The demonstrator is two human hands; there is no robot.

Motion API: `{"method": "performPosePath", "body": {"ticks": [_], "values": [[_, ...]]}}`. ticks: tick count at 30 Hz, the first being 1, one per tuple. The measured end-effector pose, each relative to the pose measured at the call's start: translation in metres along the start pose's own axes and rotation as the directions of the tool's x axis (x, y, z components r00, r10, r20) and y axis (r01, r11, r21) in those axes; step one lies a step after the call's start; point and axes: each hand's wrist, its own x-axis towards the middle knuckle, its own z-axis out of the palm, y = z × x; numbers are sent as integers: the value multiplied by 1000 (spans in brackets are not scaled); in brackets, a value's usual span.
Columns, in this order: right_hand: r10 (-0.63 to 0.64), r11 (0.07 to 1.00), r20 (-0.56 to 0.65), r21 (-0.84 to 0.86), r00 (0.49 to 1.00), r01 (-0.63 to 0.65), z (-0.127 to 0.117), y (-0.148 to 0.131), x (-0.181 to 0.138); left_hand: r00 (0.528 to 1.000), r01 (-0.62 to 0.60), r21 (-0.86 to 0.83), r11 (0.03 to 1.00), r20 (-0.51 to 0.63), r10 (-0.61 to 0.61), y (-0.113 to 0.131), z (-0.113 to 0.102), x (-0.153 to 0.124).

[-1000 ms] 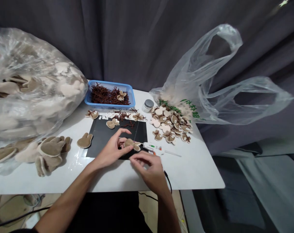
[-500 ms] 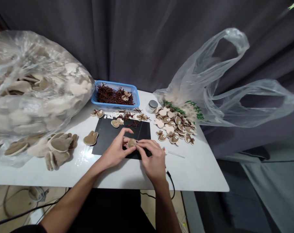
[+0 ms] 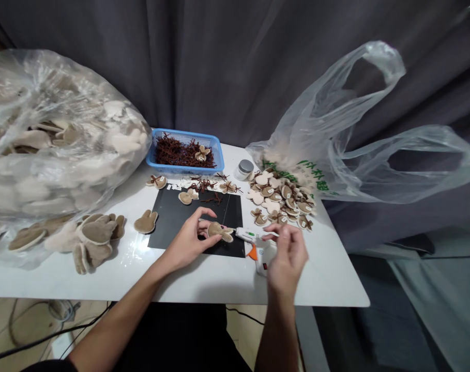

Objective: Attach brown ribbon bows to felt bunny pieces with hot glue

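Observation:
My left hand (image 3: pixel 192 235) pinches a brown plush bunny head (image 3: pixel 216 229) between thumb and fingers, its ears pointing right. A small dark bit shows on the bunny near the fingertips. Just right of the ears, a white hot glue gun (image 3: pixel 250 235) with an orange trigger lies on the table, nozzle towards the bunny. Over the back end of the glue gun is my right hand (image 3: pixel 288 250), fingers curved and apart; nothing shows in it. Beneath the left hand is a black mat (image 3: pixel 168 217), with another bunny piece (image 3: pixel 188 196) and brown bows (image 3: pixel 214 198) near its far edge.
A blue basket (image 3: pixel 185 169) of brown bows stands at the back beside a grey-lidded jar (image 3: pixel 243 169). Bunnies with bows (image 3: pixel 285 199) are heaped at right before a clear plastic bag (image 3: pixel 323 134). Left, a large bag (image 3: pixel 64 170) and loose bunny pieces (image 3: pixel 93 237) crowd the table.
My right hand has let go of the bunny and moved right, over the glue gun, which now shows. The bunny remains in my left hand, its ears uncovered.

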Motion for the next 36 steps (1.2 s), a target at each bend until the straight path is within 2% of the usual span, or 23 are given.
{"method": "performPosePath", "body": {"ticks": [2, 4, 6, 8, 9, 11, 13, 14, 17, 20, 26, 34, 36], "values": [[-46, 998, -72, -51, 996, 43, -29, 10, 11, 1000, 3, -9, 1000, -3, -3, -1, -2, 2], [-54, 971, -116, -238, 992, 25, -58, 22, 21, 1000, 6, -19, 1000, -7, -6, -1, -3, 3], [-58, 869, -136, -494, 989, -17, -81, 33, 28, 1000, 5, -29, 1000, -9, -5, -2, -3, 4], [-128, 781, -151, -625, 980, 5, -89, 37, 28, 1000, 7, -42, 999, -5, -7, -3, -3, 5], [-137, 780, -132, -625, 982, 25, -87, 36, 25, 1000, 9, -47, 999, -1, -9, -3, -2, 6], [-66, 871, -42, -490, 997, 38, -70, 30, 14, 1000, 17, -49, 999, 11, -17, -4, 0, 7], [81, 965, 80, -257, 994, -58, -42, 20, 0, 999, 28, -57, 998, 28, -26, -4, 2, 8], [140, 980, 149, -160, 979, -116, -27, 16, -7, 999, 33, -71, 997, 37, -31, -4, 3, 8], [237, 969, 305, -12, 922, -245, 13, 8, -23, 997, 55, -113, 992, 63, -48, -2, 4, 9], [258, 949, 368, 75, 893, -305, 34, 8, -29, 996, 65, -101, 993, 63, -59, 1, 2, 8], [280, 903, 399, 199, 873, -380, 39, 13, -29, 991, 131, -122, 984, 32, -128, 0, -1, 5], [327, 888, 365, 197, 872, -416, 46, 15, -35, 992, 126, -58, 990, -23, -127, -2, 4, 7], [321, 905, 338, 165, 885, -391, 43, 15, -37, 991, 121, -56, 991, -45, -123, -2, 3, 8]]}}
